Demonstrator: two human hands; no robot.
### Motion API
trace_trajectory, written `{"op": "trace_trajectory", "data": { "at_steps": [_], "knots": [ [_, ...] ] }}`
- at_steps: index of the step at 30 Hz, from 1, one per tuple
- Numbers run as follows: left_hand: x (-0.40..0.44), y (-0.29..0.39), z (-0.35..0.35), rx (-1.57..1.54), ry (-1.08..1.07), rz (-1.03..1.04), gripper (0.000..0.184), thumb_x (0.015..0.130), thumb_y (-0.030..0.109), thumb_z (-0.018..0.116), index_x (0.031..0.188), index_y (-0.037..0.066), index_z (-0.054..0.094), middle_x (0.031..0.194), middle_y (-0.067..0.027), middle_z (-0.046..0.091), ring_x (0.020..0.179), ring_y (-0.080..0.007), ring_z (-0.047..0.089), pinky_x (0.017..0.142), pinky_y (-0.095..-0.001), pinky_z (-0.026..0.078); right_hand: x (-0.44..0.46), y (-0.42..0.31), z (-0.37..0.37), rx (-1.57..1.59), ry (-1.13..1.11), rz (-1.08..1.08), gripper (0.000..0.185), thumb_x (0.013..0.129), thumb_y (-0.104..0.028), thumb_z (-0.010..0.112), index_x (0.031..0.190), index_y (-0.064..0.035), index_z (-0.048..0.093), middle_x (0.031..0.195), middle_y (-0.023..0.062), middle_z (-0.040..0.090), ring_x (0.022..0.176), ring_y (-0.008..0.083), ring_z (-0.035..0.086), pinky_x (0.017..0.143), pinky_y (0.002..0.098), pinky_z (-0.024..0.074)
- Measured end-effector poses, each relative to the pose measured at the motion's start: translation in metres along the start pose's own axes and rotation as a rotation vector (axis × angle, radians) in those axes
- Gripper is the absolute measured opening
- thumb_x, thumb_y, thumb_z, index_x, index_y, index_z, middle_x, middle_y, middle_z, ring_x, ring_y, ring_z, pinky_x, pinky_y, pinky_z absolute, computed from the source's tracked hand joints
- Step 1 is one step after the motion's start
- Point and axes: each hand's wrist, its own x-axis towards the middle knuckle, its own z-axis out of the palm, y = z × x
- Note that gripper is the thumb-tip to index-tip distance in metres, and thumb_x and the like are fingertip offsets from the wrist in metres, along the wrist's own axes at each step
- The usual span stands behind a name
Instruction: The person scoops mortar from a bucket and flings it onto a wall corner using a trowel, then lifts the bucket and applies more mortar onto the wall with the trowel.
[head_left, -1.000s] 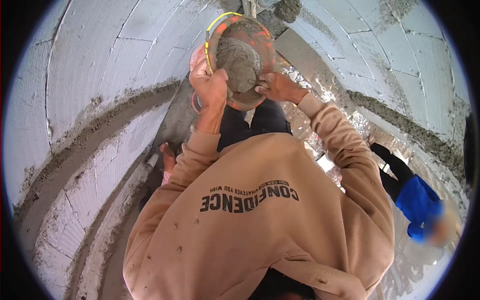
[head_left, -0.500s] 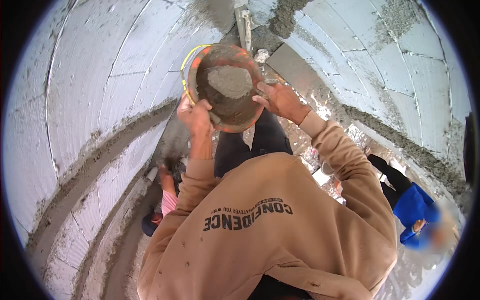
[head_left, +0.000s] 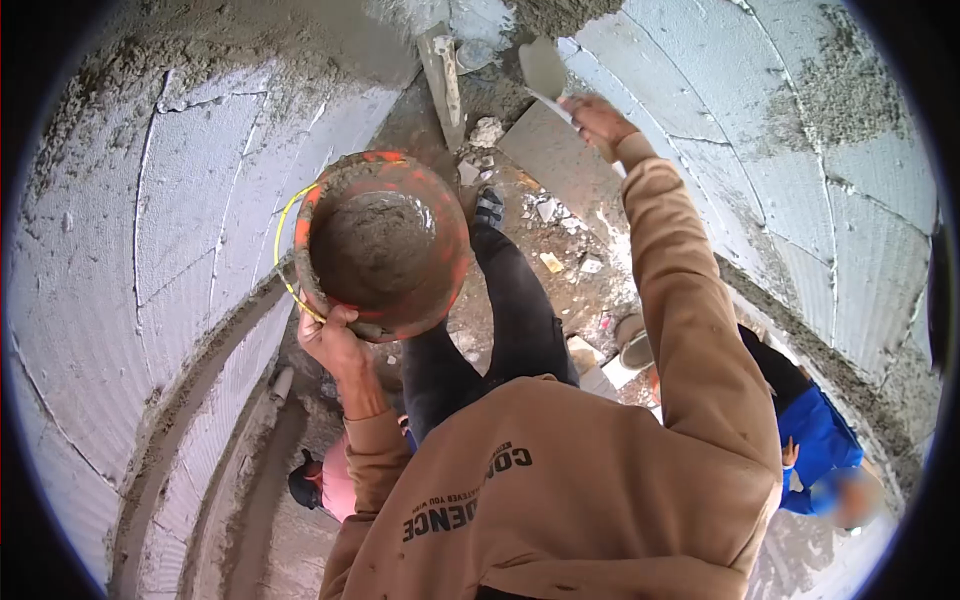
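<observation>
An orange-red bucket (head_left: 452, 283), smeared with grey mortar, is tilted so that its open top faces me. Wet mortar (head_left: 378, 245) lies inside it. My left hand (head_left: 336, 345) grips the lower left rim, beside the yellow handle (head_left: 281, 232). My right hand (head_left: 600, 122) is raised at the upper right, its fingers closed around a trowel. The trowel's blade (head_left: 543, 68) is near the blocks of the right wall (head_left: 690, 100) and looks grey, mortar-coated.
Block walls rise on both sides, the left wall (head_left: 190, 190) partly coated with mortar. A post (head_left: 440, 85) stands in the corner. Rubble (head_left: 552, 262) litters the floor by my foot. A person in pink (head_left: 338, 480) is at lower left, another in blue (head_left: 820, 435) at lower right.
My right hand has left the bucket and moved up and right with the trowel. The bucket, held by my left hand, has moved left and down.
</observation>
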Motion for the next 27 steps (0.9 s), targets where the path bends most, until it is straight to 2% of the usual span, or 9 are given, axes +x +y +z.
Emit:
{"op": "trace_trajectory", "data": {
  "at_steps": [4, 6, 9, 10, 13, 18, 21, 25, 27],
  "knots": [
    [-0.006, 0.007, -0.014, -0.023, -0.003, -0.015, 0.056, 0.065, -0.018, 0.049, 0.117, -0.008, 0.068, 0.088, -0.0001, 0.061, 0.070, -0.0083, 0.053, 0.059, -0.0213, 0.043, -0.117, -0.021, -0.012, -0.328, 0.096, -0.214, 0.054, 0.104, -0.050, 0.053, 0.133, -0.0050, 0.060, 0.101, 0.0121, 0.066, 0.084, 0.0200, 0.062, 0.086, 0.0436, 0.0564],
    [-0.011, 0.008, -0.026, -0.027, -0.058, -0.021, 0.047, 0.065, -0.018, 0.050, 0.107, -0.008, 0.069, 0.088, 0.0002, 0.059, 0.069, -0.0081, 0.053, 0.056, -0.0221, 0.042, -0.199, -0.041, 0.013, -0.435, -0.024, -0.329, 0.059, 0.104, -0.050, 0.048, 0.144, -0.0066, 0.055, 0.133, 0.0256, 0.065, 0.124, 0.0416, 0.062, 0.117, 0.0528, 0.0411],
    [-0.030, 0.026, -0.035, -0.029, -0.073, 0.040, 0.034, 0.066, -0.017, 0.050, 0.093, -0.006, 0.067, 0.087, 0.0006, 0.057, 0.067, -0.0074, 0.051, 0.050, -0.0229, 0.038, -0.265, -0.033, 0.084, -0.724, -0.109, -0.489, 0.042, 0.096, -0.024, 0.050, 0.130, -0.0017, 0.061, 0.087, 0.0246, 0.070, 0.089, 0.0385, 0.072, 0.083, 0.0516, 0.0562],
    [-0.035, 0.032, -0.038, -0.027, -0.069, 0.072, 0.030, 0.066, -0.017, 0.050, 0.089, -0.006, 0.067, 0.086, 0.0007, 0.056, 0.065, -0.0071, 0.050, 0.048, -0.0231, 0.036, -0.281, -0.027, 0.119, -0.805, -0.007, -0.547, 0.039, 0.094, -0.024, 0.052, 0.124, -0.0006, 0.062, 0.087, 0.0241, 0.070, 0.089, 0.0389, 0.071, 0.083, 0.0515, 0.0562],
    [-0.037, 0.033, -0.051, 0.030, -0.184, 0.189, 0.045, 0.061, -0.016, 0.051, 0.101, -0.012, 0.069, 0.109, -0.0070, 0.066, 0.095, -0.0166, 0.061, 0.078, -0.0281, 0.049, -0.250, 0.042, 0.242, -1.118, 0.198, -0.697, 0.029, 0.094, -0.031, 0.057, 0.101, -0.0038, 0.063, 0.086, 0.0232, 0.070, 0.085, 0.0429, 0.069, 0.080, 0.0542, 0.0548],
    [-0.050, 0.047, -0.083, -0.049, -0.278, 0.241, 0.058, 0.055, -0.015, 0.052, 0.110, -0.013, 0.069, 0.129, -0.0148, 0.066, 0.127, -0.0264, 0.057, 0.104, -0.0325, 0.042, -0.301, 0.036, 0.278, -0.817, -0.032, -0.740, 0.037, 0.095, -0.039, 0.061, 0.107, -0.0043, 0.066, 0.095, 0.0266, 0.069, 0.093, 0.0465, 0.067, 0.084, 0.0542, 0.0540],
    [-0.043, 0.050, -0.084, -0.073, -0.275, 0.243, 0.055, 0.056, -0.016, 0.052, 0.107, -0.012, 0.071, 0.127, -0.0142, 0.067, 0.122, -0.0262, 0.059, 0.096, -0.0317, 0.046, -0.324, 0.042, 0.268, -0.749, 0.050, -0.761, 0.042, 0.098, -0.045, 0.060, 0.111, -0.0054, 0.065, 0.095, 0.0252, 0.070, 0.093, 0.0458, 0.067, 0.083, 0.0547, 0.0538],
    [-0.031, 0.043, -0.089, -0.152, -0.258, 0.177, 0.049, 0.064, -0.020, 0.052, 0.109, -0.011, 0.069, 0.098, -0.0029, 0.062, 0.071, -0.0089, 0.053, 0.052, -0.0224, 0.040, -0.319, 0.024, 0.266, -0.831, 0.078, -0.789, 0.042, 0.099, -0.045, 0.059, 0.114, -0.0061, 0.064, 0.084, 0.0228, 0.070, 0.084, 0.0453, 0.068, 0.076, 0.0536, 0.0538],
    [-0.024, 0.044, -0.089, -0.178, -0.210, 0.109, 0.049, 0.064, -0.020, 0.053, 0.110, -0.010, 0.069, 0.097, -0.0023, 0.062, 0.069, -0.0082, 0.052, 0.052, -0.0222, 0.040, -0.312, 0.018, 0.260, -0.817, 0.148, -0.865, 0.041, 0.100, -0.045, 0.059, 0.114, -0.0071, 0.064, 0.083, 0.0228, 0.069, 0.082, 0.0448, 0.068, 0.073, 0.0533, 0.0532]
  ]
}}
